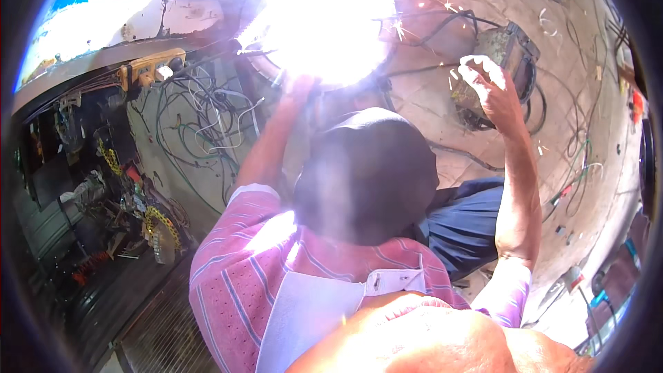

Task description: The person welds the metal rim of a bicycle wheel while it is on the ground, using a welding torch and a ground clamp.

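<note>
A white glare with sparks (331, 14), like a welding arc, washes out the upper middle of the head view. My left hand (300, 88) reaches to its lower edge, beside the curved rim of a round thing (266, 65). Its fingers are lost in the brightness, and anything they hold is hidden. Raised at the right, my right hand (489, 83) has bent fingers with a gap to the thumb. Nothing plainly shows in it. Behind that hand stands a boxy, worn machine (514, 45) with cables. Between my arms is a dark rounded shape (369, 176), unclear in kind.
A wooden power strip (152, 69) with plugs lies at left, near tangled wires (207, 117). Mixed parts and yellow chain (159, 228) fill the dark left side. Cables (570, 97) run over the floor at right. A slatted panel (166, 331) lies lower left.
</note>
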`<state>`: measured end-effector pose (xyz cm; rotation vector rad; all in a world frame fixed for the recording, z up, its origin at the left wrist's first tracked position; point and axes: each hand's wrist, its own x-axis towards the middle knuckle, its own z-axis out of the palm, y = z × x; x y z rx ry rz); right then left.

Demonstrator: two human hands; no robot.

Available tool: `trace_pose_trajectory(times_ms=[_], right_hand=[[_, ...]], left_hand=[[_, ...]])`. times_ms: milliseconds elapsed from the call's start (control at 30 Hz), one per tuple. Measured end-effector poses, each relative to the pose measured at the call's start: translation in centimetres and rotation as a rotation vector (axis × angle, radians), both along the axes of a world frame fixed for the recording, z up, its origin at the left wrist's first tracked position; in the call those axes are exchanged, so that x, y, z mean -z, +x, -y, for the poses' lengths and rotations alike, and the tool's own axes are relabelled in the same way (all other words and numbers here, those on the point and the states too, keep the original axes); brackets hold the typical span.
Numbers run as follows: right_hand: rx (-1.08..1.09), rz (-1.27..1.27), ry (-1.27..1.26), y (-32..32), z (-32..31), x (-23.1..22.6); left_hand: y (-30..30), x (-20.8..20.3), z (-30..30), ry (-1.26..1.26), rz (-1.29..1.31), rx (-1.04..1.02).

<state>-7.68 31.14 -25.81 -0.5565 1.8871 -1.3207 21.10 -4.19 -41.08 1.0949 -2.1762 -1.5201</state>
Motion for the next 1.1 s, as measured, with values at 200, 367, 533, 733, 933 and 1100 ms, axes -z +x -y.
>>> trace_pose_trajectory(times_ms=[200,367,533,733,933,1100], right_hand=[[0.026,0.002,0.156,0.2,0.8,-1.0],[-0.030,-0.031,0.124,-0.4,0.3,0.6],[-0.019,-0.035,0.139,-0.1,0.5,0.5],[-0.013,-0.057,0.160,0.0,0.7,-0.1],[-0.013,-0.061,0.156,-0.1,0.7,0.1],[-0.019,-0.066,0.156,-0.1,0.7,-0.2]], left_hand=[[-2.9,-6.1,-1.4,0.300,-0.065,-0.165],[-2.7,-5.6,-1.6,0.386,-0.174,-0.136],[-2.4,-5.7,-1.6,0.393,-0.157,-0.185],[-2.7,-6.1,-1.9,0.408,-0.169,-0.205],[-2.7,-6.2,-1.7,0.378,-0.133,-0.194],[-2.9,-5.6,-1.4,0.377,-0.173,-0.186]])
